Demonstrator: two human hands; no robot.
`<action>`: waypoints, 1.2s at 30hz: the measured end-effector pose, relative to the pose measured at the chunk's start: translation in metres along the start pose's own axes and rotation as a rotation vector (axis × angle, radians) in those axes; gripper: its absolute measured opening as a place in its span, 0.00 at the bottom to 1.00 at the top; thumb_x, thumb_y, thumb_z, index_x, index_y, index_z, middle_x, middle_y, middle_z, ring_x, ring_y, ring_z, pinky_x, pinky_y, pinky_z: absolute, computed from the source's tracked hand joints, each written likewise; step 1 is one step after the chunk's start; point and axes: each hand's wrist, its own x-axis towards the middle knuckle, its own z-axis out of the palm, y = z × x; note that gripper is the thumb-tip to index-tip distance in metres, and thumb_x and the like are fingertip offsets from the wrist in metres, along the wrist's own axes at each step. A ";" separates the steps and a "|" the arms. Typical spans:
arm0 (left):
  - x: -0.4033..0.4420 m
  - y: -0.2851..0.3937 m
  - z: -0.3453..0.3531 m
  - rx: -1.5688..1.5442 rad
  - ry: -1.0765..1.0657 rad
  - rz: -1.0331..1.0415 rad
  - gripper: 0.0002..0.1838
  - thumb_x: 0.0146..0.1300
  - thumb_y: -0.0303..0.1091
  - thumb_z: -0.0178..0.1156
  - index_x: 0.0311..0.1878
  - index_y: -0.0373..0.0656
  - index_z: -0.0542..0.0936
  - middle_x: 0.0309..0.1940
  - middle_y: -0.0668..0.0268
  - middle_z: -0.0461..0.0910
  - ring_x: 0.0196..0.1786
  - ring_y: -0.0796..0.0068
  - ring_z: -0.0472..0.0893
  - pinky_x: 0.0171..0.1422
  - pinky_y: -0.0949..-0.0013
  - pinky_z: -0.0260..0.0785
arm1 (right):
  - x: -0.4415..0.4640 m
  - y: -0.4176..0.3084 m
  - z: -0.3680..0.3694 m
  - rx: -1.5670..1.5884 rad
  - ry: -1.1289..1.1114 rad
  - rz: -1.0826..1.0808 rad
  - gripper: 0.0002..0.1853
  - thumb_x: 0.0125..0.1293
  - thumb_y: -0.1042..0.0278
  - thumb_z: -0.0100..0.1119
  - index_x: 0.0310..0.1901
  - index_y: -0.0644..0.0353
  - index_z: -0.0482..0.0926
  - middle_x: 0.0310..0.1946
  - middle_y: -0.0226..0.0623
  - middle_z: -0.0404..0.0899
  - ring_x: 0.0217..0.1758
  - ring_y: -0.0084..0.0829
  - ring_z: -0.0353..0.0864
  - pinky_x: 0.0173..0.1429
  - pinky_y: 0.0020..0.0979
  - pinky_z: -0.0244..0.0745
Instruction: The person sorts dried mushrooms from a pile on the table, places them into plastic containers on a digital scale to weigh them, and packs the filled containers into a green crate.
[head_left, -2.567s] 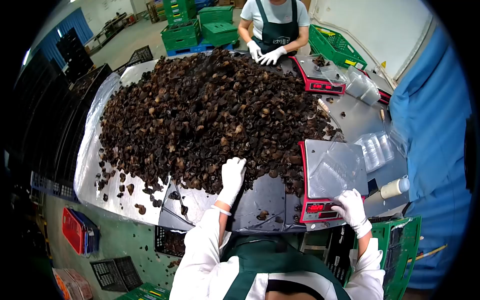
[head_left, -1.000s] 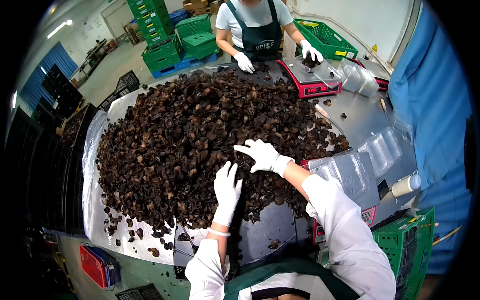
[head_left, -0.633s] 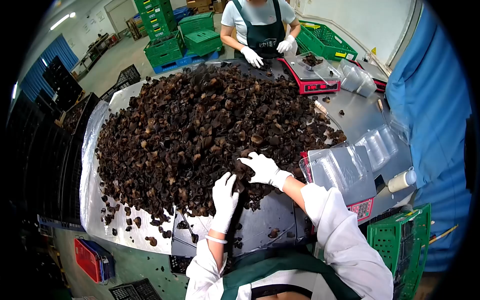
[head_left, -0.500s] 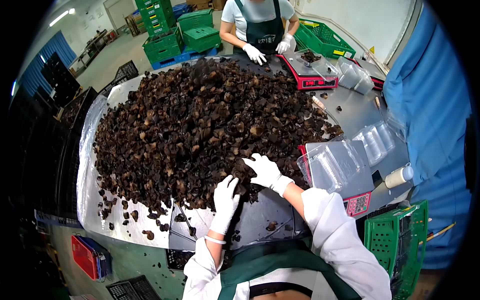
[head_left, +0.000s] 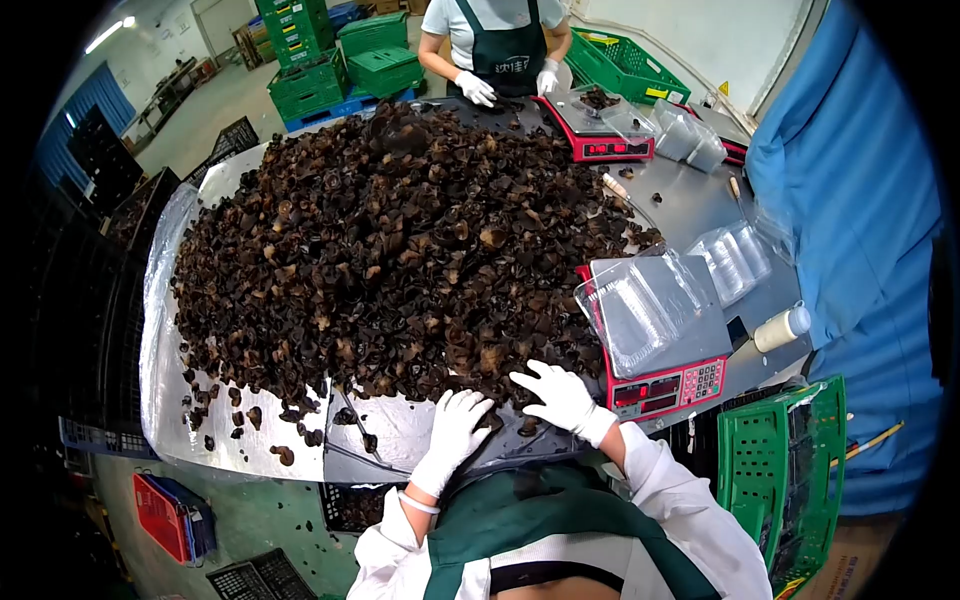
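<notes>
A wide heap of dark brown mushroom-like pieces [head_left: 400, 250] covers much of the metal table [head_left: 380, 425]. At the heap's near edge my white-gloved left hand [head_left: 460, 425] touches a few dark pieces, its fingers curled over them. My right hand [head_left: 558, 398], gloved too, lies just right of it with its fingers spread, and nothing shows in its grasp. Right of the heap stands a red scale [head_left: 665, 385] with a clear plastic tray [head_left: 640, 310] on its plate. More clear trays [head_left: 730, 262] lie beyond it.
Across the table a co-worker [head_left: 505, 50] in white gloves stands by a second red scale [head_left: 612, 148]. A white bottle [head_left: 782, 328] is at the right edge. Green crates [head_left: 785, 470] stand near right; a blue curtain [head_left: 860, 220] hangs beyond. A red crate [head_left: 160, 515] lies low left.
Both my hands have moved from the heap toward the table's near edge, with the right hand coming clear of the pile. The view has shifted, and the near scale's display is now uncovered.
</notes>
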 end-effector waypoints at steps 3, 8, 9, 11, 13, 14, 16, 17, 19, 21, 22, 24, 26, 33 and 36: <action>-0.006 0.004 -0.007 -0.052 0.042 0.004 0.26 0.45 0.38 0.69 0.52 0.48 0.78 0.53 0.63 0.76 0.58 0.61 0.72 0.67 0.54 0.58 | -0.010 0.010 -0.015 0.144 -0.020 0.090 0.32 0.56 0.46 0.63 0.62 0.47 0.71 0.61 0.45 0.69 0.54 0.46 0.76 0.57 0.41 0.73; -0.014 0.007 -0.029 -0.252 0.219 -0.173 0.23 0.46 0.31 0.67 0.51 0.44 0.80 0.45 0.59 0.80 0.49 0.57 0.77 0.56 0.59 0.69 | -0.014 0.029 -0.044 0.465 0.428 0.222 0.28 0.60 0.61 0.65 0.61 0.61 0.71 0.56 0.45 0.75 0.58 0.39 0.75 0.61 0.34 0.71; -0.019 0.002 -0.029 -0.316 0.222 -0.233 0.25 0.47 0.29 0.67 0.53 0.44 0.79 0.44 0.58 0.80 0.48 0.56 0.77 0.56 0.60 0.69 | -0.017 0.031 -0.052 0.596 0.429 0.332 0.29 0.60 0.62 0.65 0.62 0.61 0.70 0.56 0.43 0.74 0.54 0.36 0.76 0.57 0.32 0.72; -0.033 -0.003 -0.032 -0.617 0.254 -0.420 0.27 0.52 0.21 0.60 0.59 0.44 0.76 0.44 0.62 0.79 0.47 0.66 0.78 0.56 0.67 0.70 | -0.028 0.043 -0.055 0.699 0.470 0.424 0.29 0.60 0.65 0.65 0.63 0.61 0.69 0.55 0.39 0.74 0.45 0.30 0.77 0.48 0.27 0.73; -0.046 -0.001 -0.044 -0.914 0.306 -0.610 0.28 0.56 0.16 0.52 0.63 0.43 0.73 0.46 0.66 0.78 0.48 0.76 0.77 0.57 0.71 0.69 | -0.039 0.057 -0.057 0.599 0.522 0.443 0.29 0.59 0.67 0.65 0.62 0.61 0.70 0.53 0.39 0.75 0.44 0.30 0.79 0.47 0.28 0.76; -0.054 -0.002 -0.049 -0.909 0.373 -0.608 0.26 0.57 0.18 0.52 0.62 0.41 0.73 0.46 0.64 0.78 0.48 0.75 0.77 0.56 0.71 0.70 | -0.045 0.065 -0.053 0.555 0.552 0.459 0.29 0.58 0.68 0.65 0.62 0.61 0.70 0.52 0.39 0.76 0.44 0.31 0.80 0.46 0.28 0.76; -0.082 -0.013 -0.051 -0.918 0.447 -0.775 0.23 0.59 0.20 0.52 0.60 0.39 0.74 0.45 0.63 0.79 0.48 0.74 0.77 0.56 0.71 0.70 | -0.055 0.070 -0.059 0.555 0.601 0.495 0.26 0.58 0.70 0.64 0.60 0.60 0.73 0.49 0.40 0.78 0.43 0.30 0.81 0.44 0.28 0.78; -0.097 -0.014 -0.055 -0.939 0.507 -0.833 0.21 0.60 0.21 0.53 0.58 0.38 0.74 0.44 0.64 0.79 0.47 0.74 0.78 0.56 0.71 0.70 | -0.060 0.071 -0.062 0.523 0.575 0.501 0.24 0.59 0.72 0.62 0.58 0.63 0.74 0.48 0.39 0.78 0.43 0.28 0.81 0.44 0.27 0.78; -0.123 -0.015 -0.069 -0.923 0.619 -0.934 0.16 0.62 0.23 0.54 0.55 0.37 0.76 0.43 0.64 0.80 0.46 0.74 0.78 0.56 0.71 0.70 | -0.063 0.062 -0.076 0.537 0.522 0.507 0.20 0.60 0.74 0.60 0.55 0.66 0.76 0.45 0.38 0.79 0.41 0.26 0.81 0.45 0.25 0.78; -0.170 -0.037 -0.067 -0.717 0.647 -1.009 0.12 0.63 0.25 0.56 0.50 0.36 0.77 0.42 0.65 0.80 0.45 0.74 0.78 0.54 0.71 0.70 | -0.056 0.046 -0.076 0.714 0.457 0.494 0.16 0.60 0.75 0.59 0.51 0.67 0.78 0.39 0.37 0.81 0.39 0.24 0.82 0.45 0.24 0.76; -0.196 -0.050 -0.061 -0.548 0.624 -1.032 0.11 0.63 0.25 0.56 0.48 0.36 0.78 0.42 0.65 0.80 0.44 0.75 0.78 0.52 0.71 0.71 | -0.051 0.041 -0.066 0.804 0.394 0.487 0.15 0.61 0.74 0.60 0.50 0.66 0.79 0.40 0.36 0.82 0.39 0.23 0.81 0.46 0.25 0.76; -0.208 -0.039 -0.077 0.055 0.250 -1.099 0.16 0.55 0.27 0.63 0.49 0.39 0.79 0.47 0.56 0.79 0.51 0.60 0.77 0.60 0.62 0.68 | -0.035 0.036 -0.043 0.803 0.317 0.396 0.15 0.61 0.71 0.63 0.49 0.63 0.80 0.36 0.37 0.81 0.38 0.23 0.81 0.45 0.23 0.75; -0.205 -0.031 -0.076 0.405 0.259 -0.887 0.21 0.53 0.29 0.65 0.53 0.41 0.77 0.52 0.54 0.77 0.56 0.54 0.74 0.64 0.58 0.65 | -0.016 0.044 0.002 0.896 0.375 0.362 0.16 0.60 0.71 0.65 0.50 0.62 0.79 0.38 0.36 0.81 0.40 0.22 0.80 0.45 0.22 0.75; -0.096 0.015 -0.063 -0.050 0.297 -0.522 0.17 0.55 0.32 0.65 0.49 0.44 0.80 0.47 0.58 0.80 0.53 0.58 0.77 0.60 0.61 0.67 | 0.001 0.025 0.017 0.272 0.014 0.157 0.42 0.47 0.46 0.71 0.66 0.43 0.67 0.63 0.43 0.66 0.65 0.47 0.65 0.66 0.48 0.64; -0.068 0.024 -0.035 -0.176 0.209 -0.346 0.16 0.57 0.37 0.65 0.48 0.43 0.81 0.43 0.59 0.82 0.48 0.58 0.79 0.55 0.61 0.71 | -0.016 0.030 0.022 0.261 -0.013 0.081 0.39 0.48 0.49 0.71 0.65 0.42 0.69 0.62 0.42 0.67 0.64 0.45 0.66 0.65 0.47 0.64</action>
